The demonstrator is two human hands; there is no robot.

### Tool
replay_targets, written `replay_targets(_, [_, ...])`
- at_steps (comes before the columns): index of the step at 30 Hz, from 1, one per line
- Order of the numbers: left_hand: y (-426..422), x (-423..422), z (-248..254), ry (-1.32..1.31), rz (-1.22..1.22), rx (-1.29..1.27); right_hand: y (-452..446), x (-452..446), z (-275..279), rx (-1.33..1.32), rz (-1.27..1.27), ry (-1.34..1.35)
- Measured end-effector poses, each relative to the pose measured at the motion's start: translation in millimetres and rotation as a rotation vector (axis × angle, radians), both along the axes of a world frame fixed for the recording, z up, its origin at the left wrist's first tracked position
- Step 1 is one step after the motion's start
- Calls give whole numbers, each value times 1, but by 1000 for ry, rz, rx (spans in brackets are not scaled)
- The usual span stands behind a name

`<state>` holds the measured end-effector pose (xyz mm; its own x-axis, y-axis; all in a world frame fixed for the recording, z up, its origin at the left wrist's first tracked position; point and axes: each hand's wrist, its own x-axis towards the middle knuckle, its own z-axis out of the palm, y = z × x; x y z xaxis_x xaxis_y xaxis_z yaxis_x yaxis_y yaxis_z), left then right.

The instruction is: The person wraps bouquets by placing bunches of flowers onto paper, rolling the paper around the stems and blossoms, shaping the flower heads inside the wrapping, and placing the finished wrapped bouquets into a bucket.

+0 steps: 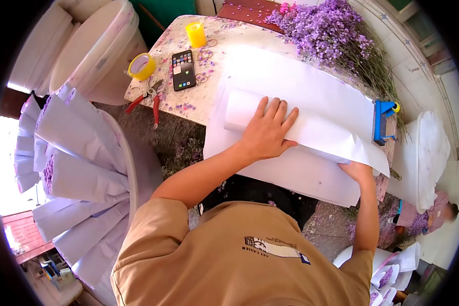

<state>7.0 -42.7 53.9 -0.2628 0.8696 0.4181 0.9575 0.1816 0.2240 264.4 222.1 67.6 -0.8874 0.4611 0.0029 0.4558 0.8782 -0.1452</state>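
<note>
A rolled wrap of white paper (239, 109) lies across flat white sheets (285, 176) on the table. My left hand (271, 128) rests flat on top of the roll, fingers stretched out. At the roll's right end, my right hand (358, 172) grips the wrapping paper near its lower edge; its fingertips are tucked under the paper and hidden. What is inside the roll cannot be seen. Beyond the sheets lies a pile of purple flowers (331, 30) with green stems. A blue tape dispenser (380, 122) stands just past the sheets on the right.
On the table's left are a phone (183, 70), red-handled pruning shears (153, 97), yellow tape rolls (195, 34) and rubber bands (202, 78). A bucket (132, 168) of paper-wrapped bouquets (89, 176) stands left. Another person (433, 214) is at far right.
</note>
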Motion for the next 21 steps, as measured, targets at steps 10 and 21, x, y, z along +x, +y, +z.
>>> replay_targets(10, [-11, 9, -4, -7, 34, 15, 16, 7, -15, -108, -11, -186])
replay_targets(21, [-13, 10, 4, -55, 34, -13, -6, 28, -26, 32, -20, 47])
